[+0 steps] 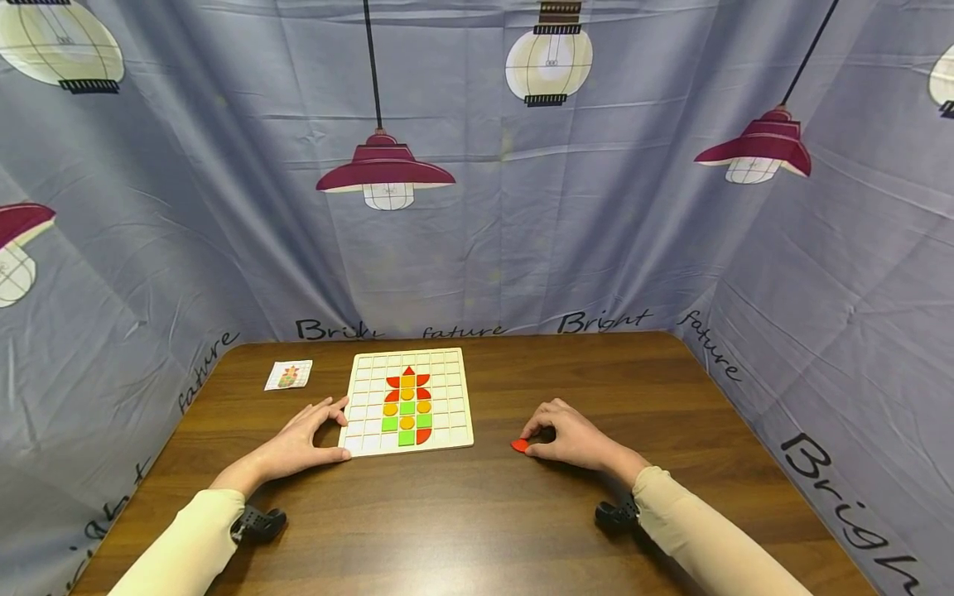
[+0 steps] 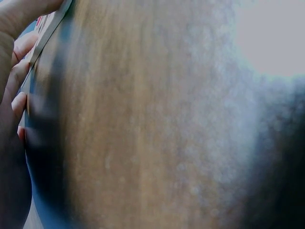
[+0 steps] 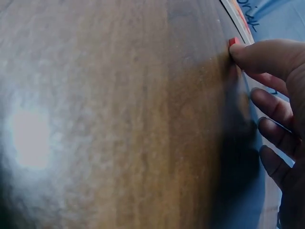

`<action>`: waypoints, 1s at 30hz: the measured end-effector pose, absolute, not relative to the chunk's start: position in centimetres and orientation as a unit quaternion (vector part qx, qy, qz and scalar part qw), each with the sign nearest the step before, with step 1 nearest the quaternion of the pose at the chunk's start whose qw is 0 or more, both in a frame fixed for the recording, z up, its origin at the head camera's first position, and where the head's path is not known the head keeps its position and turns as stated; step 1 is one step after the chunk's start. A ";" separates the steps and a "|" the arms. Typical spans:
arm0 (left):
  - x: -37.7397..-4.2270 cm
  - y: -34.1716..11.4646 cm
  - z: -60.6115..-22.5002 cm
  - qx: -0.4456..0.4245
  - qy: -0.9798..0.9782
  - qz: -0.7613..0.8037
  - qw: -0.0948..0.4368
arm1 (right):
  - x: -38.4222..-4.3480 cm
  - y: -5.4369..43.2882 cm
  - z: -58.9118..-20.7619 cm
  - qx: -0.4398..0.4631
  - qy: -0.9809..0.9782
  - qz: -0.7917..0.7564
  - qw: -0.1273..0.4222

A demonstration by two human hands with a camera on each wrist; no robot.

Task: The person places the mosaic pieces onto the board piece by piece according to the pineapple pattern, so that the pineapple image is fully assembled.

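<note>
My right hand [image 1: 570, 439] pinches a small red tile [image 1: 518, 445] between thumb and fingers, low over the table to the right of the board. In the right wrist view, the thumb tip overlaps the red tile [image 3: 233, 42], and the other fingers are curved. A pale square grid board [image 1: 450, 397] carries a pineapple-like pattern of red, orange and green tiles. At its bottom row, a green square sits beside a red quarter-circle. My left hand [image 1: 298, 439] rests at the board's left edge, thumb by the near corner, fingertips farther up the side.
A small card [image 1: 289, 376] printed with a similar tile picture lies left of the board. Brown wood tabletop [image 1: 462, 521] runs under everything. Behind it hangs a blue-grey curtain [image 1: 477, 265] with printed lamps. Each wrist wears a dark strap device [image 1: 261, 523].
</note>
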State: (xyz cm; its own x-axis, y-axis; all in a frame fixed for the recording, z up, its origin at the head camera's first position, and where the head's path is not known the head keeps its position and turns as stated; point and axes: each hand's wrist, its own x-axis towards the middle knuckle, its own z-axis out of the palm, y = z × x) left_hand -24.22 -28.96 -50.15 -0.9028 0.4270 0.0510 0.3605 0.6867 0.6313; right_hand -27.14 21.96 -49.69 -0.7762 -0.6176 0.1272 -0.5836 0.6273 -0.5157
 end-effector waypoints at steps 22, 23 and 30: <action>-24.3 -28.8 -50.2 0.219 0.915 0.335 0.042 | -27.1 21.8 -50.3 -0.376 0.885 -0.270 -0.050; -24.3 -28.8 -50.2 0.220 0.916 0.334 0.040 | -27.1 21.8 -50.3 -0.377 0.885 -0.269 -0.052; -24.2 -28.8 -50.2 0.228 0.917 0.326 0.027 | -27.1 21.6 -50.4 -0.389 0.881 -0.261 -0.072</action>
State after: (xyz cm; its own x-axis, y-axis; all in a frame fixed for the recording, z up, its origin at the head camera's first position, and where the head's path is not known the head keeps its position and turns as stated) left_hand -24.20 -28.79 -50.16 -0.8943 0.4364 0.0992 0.4011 0.6831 0.6104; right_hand -27.07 21.64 -50.43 -0.6873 -0.6469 0.3304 -0.7224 0.5610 -0.4043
